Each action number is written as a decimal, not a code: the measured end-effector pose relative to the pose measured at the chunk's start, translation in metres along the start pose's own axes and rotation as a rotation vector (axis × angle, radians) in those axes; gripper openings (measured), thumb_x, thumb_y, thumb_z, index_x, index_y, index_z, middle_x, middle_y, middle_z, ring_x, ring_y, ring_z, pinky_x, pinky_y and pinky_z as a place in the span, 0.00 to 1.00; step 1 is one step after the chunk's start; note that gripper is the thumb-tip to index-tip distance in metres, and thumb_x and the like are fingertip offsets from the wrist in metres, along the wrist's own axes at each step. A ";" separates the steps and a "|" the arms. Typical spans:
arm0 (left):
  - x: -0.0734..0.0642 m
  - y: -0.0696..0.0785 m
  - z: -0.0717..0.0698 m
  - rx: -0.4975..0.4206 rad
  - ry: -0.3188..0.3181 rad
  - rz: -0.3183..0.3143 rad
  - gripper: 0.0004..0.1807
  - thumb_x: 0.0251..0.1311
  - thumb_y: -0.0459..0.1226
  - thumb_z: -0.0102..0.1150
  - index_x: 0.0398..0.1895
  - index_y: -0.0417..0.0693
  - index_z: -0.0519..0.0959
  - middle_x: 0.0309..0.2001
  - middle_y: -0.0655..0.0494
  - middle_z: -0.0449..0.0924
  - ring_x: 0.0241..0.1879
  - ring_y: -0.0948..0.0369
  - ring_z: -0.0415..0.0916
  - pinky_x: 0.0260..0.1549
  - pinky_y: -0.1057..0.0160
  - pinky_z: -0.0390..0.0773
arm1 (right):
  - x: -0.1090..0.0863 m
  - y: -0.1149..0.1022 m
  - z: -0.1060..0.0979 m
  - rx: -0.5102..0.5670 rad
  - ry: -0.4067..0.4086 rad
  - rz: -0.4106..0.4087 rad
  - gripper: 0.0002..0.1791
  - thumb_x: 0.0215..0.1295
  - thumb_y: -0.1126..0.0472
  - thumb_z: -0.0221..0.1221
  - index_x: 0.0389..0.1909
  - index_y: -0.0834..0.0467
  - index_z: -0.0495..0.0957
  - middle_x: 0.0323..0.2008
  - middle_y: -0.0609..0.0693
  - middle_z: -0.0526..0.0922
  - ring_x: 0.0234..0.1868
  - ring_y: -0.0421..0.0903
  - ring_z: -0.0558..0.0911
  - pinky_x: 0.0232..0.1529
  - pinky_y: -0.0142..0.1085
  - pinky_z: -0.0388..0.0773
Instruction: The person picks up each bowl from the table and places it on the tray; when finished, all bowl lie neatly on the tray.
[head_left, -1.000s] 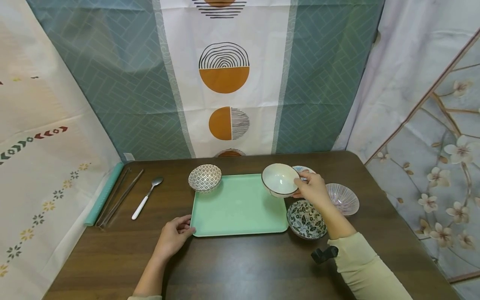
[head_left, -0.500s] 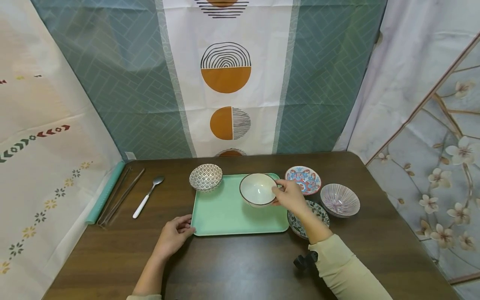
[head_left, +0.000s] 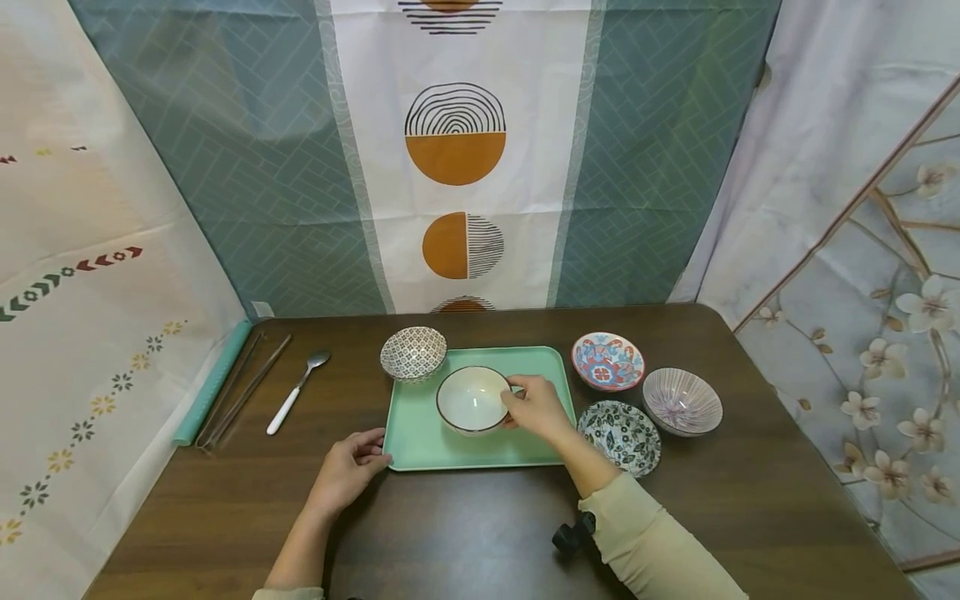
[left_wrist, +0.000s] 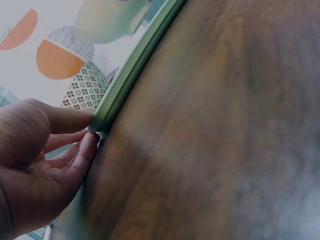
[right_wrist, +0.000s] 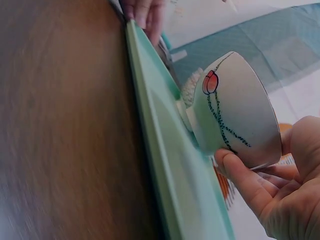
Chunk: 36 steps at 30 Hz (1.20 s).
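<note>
White round ceramic bowl with a thin dark rim (head_left: pixel 472 400), red flower painted on its outer wall: held over the middle of the pale green rectangular tray (head_left: pixel 442 450), opening upward. We see the right hand (head_left: pixel 537 407) pinching the bowl's right side at the rim between thumb and fingers; whether its foot touches the tray, we cannot tell. The left hand (head_left: pixel 351 468) pinches the tray's near left corner. At the tray's far left corner we note a small round brown-lattice bowl (head_left: pixel 413 353). Right of the tray: a round red-and-blue patterned bowl (head_left: pixel 607 362) toward the back, a round dark floral bowl (head_left: pixel 621 437) just beside the edge, a round purple-streaked bowl (head_left: pixel 681 402) farther out. Well left of the tray: a white-handled metal spoon (head_left: pixel 297 392), then long metal tongs (head_left: pixel 251 392).
</note>
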<state>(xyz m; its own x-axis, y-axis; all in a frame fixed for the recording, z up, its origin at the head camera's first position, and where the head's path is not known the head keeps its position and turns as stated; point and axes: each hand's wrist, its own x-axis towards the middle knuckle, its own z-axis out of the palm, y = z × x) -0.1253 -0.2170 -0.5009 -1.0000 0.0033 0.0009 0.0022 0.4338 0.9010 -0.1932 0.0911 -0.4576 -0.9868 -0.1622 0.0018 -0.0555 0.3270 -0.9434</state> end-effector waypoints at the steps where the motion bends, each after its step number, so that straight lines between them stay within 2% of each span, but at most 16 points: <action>1: 0.000 0.000 0.000 -0.005 0.000 -0.003 0.21 0.59 0.22 0.66 0.56 0.25 0.78 0.45 0.39 0.81 0.41 0.55 0.80 0.39 0.70 0.81 | 0.000 0.000 0.004 0.002 -0.010 -0.001 0.17 0.67 0.70 0.54 0.53 0.68 0.82 0.31 0.64 0.87 0.17 0.46 0.84 0.24 0.43 0.84; 14: 0.002 0.001 0.001 -0.044 -0.002 -0.017 0.22 0.58 0.21 0.66 0.56 0.24 0.77 0.45 0.39 0.81 0.41 0.55 0.80 0.38 0.72 0.80 | 0.002 -0.002 0.053 -0.021 -0.144 -0.018 0.16 0.69 0.68 0.55 0.54 0.68 0.81 0.29 0.59 0.88 0.17 0.45 0.84 0.23 0.40 0.83; 20: 0.001 0.000 0.000 -0.008 0.006 0.000 0.19 0.60 0.22 0.65 0.55 0.26 0.79 0.45 0.42 0.82 0.41 0.57 0.79 0.38 0.71 0.79 | 0.003 -0.004 0.066 -0.010 -0.186 -0.019 0.17 0.71 0.66 0.55 0.58 0.67 0.79 0.33 0.60 0.88 0.19 0.46 0.85 0.23 0.40 0.84; 24: 0.001 0.001 -0.001 0.026 0.013 0.009 0.18 0.61 0.23 0.64 0.55 0.26 0.79 0.45 0.43 0.82 0.42 0.56 0.80 0.38 0.71 0.79 | 0.003 -0.006 0.068 -0.008 -0.233 -0.037 0.19 0.75 0.63 0.55 0.62 0.67 0.76 0.35 0.61 0.87 0.22 0.48 0.86 0.25 0.38 0.84; 30: 0.001 0.001 -0.001 0.061 0.029 -0.016 0.17 0.62 0.23 0.61 0.55 0.27 0.79 0.45 0.43 0.82 0.43 0.54 0.80 0.39 0.69 0.78 | 0.004 -0.005 0.063 0.003 -0.345 -0.040 0.25 0.80 0.56 0.52 0.68 0.68 0.70 0.38 0.61 0.87 0.28 0.51 0.88 0.30 0.39 0.85; 36: 0.001 -0.001 -0.001 0.096 0.033 -0.054 0.18 0.64 0.25 0.60 0.56 0.28 0.79 0.47 0.42 0.83 0.45 0.53 0.80 0.40 0.67 0.78 | -0.001 0.000 0.048 0.032 -0.370 -0.036 0.24 0.80 0.55 0.51 0.67 0.68 0.71 0.46 0.63 0.85 0.34 0.54 0.89 0.34 0.42 0.85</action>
<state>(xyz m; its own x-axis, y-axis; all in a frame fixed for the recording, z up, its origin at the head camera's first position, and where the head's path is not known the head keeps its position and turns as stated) -0.1262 -0.2180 -0.5016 -0.9982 -0.0512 -0.0306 -0.0527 0.5170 0.8544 -0.1851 0.0460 -0.4733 -0.8622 -0.5003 -0.0791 -0.0789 0.2869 -0.9547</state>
